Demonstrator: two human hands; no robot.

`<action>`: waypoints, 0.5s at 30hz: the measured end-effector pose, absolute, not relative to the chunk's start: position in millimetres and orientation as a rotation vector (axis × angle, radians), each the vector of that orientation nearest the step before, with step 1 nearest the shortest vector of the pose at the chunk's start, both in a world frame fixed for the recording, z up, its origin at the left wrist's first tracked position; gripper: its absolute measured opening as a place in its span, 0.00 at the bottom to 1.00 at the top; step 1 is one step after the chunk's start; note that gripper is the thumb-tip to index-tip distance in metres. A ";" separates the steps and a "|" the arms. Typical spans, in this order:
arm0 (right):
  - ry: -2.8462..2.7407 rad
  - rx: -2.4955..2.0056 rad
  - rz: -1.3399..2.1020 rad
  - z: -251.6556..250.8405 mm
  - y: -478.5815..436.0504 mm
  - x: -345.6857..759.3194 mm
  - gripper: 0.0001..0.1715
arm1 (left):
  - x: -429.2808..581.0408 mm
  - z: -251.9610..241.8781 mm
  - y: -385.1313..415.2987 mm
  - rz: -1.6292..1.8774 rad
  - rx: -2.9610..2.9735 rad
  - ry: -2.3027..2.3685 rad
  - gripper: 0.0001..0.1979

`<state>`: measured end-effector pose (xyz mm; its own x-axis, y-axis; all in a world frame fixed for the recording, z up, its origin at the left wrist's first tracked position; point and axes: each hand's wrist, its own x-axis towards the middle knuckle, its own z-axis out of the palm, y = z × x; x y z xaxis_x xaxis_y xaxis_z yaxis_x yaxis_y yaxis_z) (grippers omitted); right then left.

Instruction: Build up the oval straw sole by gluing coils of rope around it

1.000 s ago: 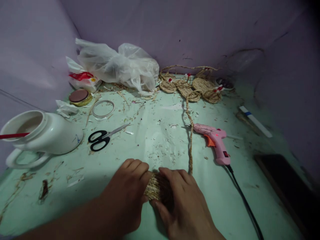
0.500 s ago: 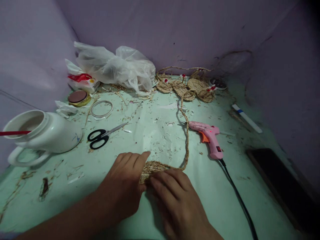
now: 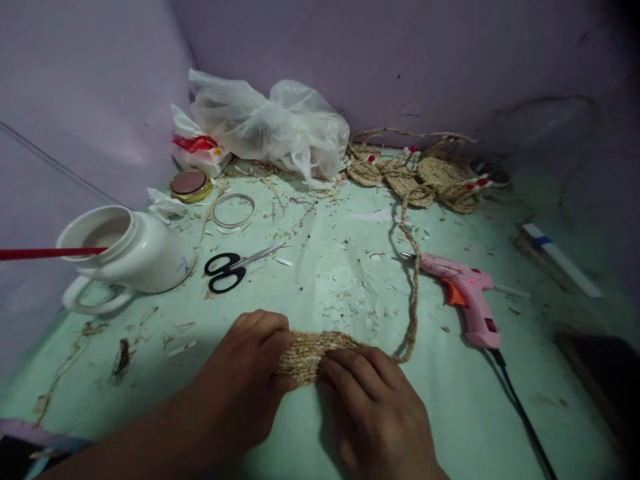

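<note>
Both my hands rest low in the middle of the pale green floor on a coiled mat of braided straw (image 3: 313, 350). My left hand (image 3: 245, 383) grips the mat's left edge with curled fingers. My right hand (image 3: 377, 413) presses down on the mat's right part, fingers together and bent. From the mat a braided straw cord (image 3: 414, 280) runs up past a pink glue gun (image 3: 463, 293) to several finished straw coils (image 3: 415, 177) by the back wall.
Black-handled scissors (image 3: 233, 267) lie left of centre. A white jug (image 3: 133, 250) with a red stick lies on its side at the left. A clear plastic bag (image 3: 273, 127), a gold lid (image 3: 190, 185) and a tape ring (image 3: 233, 211) sit at the back. The glue gun's black cable (image 3: 525, 420) trails right.
The straw mat has gone from held on edge to lying flatter under my hands. The view has shifted, so everything sits further right in the picture.
</note>
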<state>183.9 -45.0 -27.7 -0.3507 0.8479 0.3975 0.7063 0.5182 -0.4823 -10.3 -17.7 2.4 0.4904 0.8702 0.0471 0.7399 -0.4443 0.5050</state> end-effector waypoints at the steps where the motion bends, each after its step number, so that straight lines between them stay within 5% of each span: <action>1: -2.158 -1.280 0.305 -28.6 -45.7 183.8 0.22 | -9.8 1.1 -17.7 0.424 2.307 1.326 0.11; 8: -2.259 -1.348 0.258 -23.0 -45.2 184.0 0.26 | -7.2 3.0 -14.1 0.425 2.295 1.277 0.07; 15: -2.151 -1.437 0.177 -21.1 -52.4 172.7 0.20 | 5.0 20.4 -10.8 0.091 2.374 1.335 0.09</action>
